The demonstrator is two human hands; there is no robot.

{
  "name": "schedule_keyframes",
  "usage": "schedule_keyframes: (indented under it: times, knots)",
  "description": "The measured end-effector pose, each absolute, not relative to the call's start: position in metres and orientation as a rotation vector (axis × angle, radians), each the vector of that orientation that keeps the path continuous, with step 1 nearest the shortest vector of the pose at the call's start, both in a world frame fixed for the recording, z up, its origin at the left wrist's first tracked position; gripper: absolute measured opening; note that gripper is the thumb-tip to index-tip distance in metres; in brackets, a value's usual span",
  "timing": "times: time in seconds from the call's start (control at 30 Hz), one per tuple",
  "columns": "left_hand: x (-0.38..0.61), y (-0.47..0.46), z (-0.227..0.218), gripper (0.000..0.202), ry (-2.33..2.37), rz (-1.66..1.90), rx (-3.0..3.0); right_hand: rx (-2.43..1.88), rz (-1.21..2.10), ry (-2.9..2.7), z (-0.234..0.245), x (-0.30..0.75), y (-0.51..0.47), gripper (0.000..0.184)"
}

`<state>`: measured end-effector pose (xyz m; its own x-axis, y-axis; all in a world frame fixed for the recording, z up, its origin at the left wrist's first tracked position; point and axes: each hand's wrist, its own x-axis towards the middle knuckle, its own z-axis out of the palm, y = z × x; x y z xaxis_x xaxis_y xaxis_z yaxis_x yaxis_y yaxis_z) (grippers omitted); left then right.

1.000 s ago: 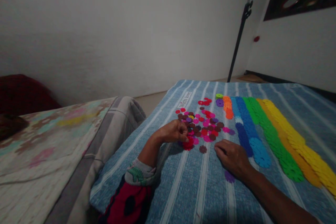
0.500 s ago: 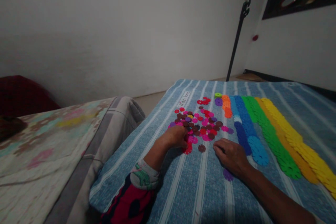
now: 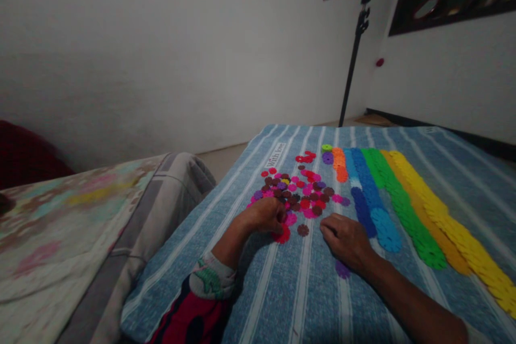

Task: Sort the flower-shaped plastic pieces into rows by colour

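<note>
A loose pile of notched plastic discs (image 3: 308,189), mostly pink, red and brown, lies on the striped blue cloth (image 3: 278,279). My left hand (image 3: 266,215) is at the near left edge of the pile, fingers curled down in a pinch at a red disc (image 3: 283,234). To its right, a single brown disc (image 3: 303,230) lies apart. My right hand (image 3: 346,239) rests on the cloth with its fingers curled in; whatever they may hold is hidden. A purple disc (image 3: 342,269) shows partly from under that hand.
Overlapping rows of discs sorted by colour stretch along the right: orange (image 3: 339,164), blue (image 3: 365,212), green (image 3: 403,209) and yellow (image 3: 447,220). A bed with a patterned cover (image 3: 80,226) stands at left. Behind the cloth rises a black stand (image 3: 350,70).
The view has swung slightly to the right, so everything sits further left. My left hand stays low by the red disc, and my right hand keeps its curled pose.
</note>
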<state>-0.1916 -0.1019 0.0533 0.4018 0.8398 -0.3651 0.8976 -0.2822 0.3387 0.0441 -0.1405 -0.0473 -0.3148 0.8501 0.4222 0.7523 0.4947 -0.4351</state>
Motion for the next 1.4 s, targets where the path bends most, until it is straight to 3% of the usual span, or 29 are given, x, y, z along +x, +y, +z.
schedule_keyframes:
  times: [0.27,0.5,0.73,1.13,1.4]
  knots:
    - [-0.202,-0.096,0.045,0.014,1.286,0.075,1.955,-1.355,0.219,-2.132,-0.046,0.041,-0.139,0.024]
    - [-0.206,-0.094,0.049,0.025,1.153,0.487,1.654,-1.367,0.226,-2.148,-0.042,0.04,-0.14,0.026]
    - [-0.204,-0.088,0.038,0.03,1.269,0.693,1.484,-1.371,0.223,-2.158,-0.042,0.039,-0.14,0.026]
    - [-0.17,-0.021,0.022,0.008,1.462,0.971,1.436,-1.383,0.24,-2.145,-0.042,0.035,-0.14,0.024]
    - [-0.114,0.067,0.028,0.026,1.819,0.91,1.553,-1.356,0.296,-2.125,-0.044,0.034,-0.139,0.024]
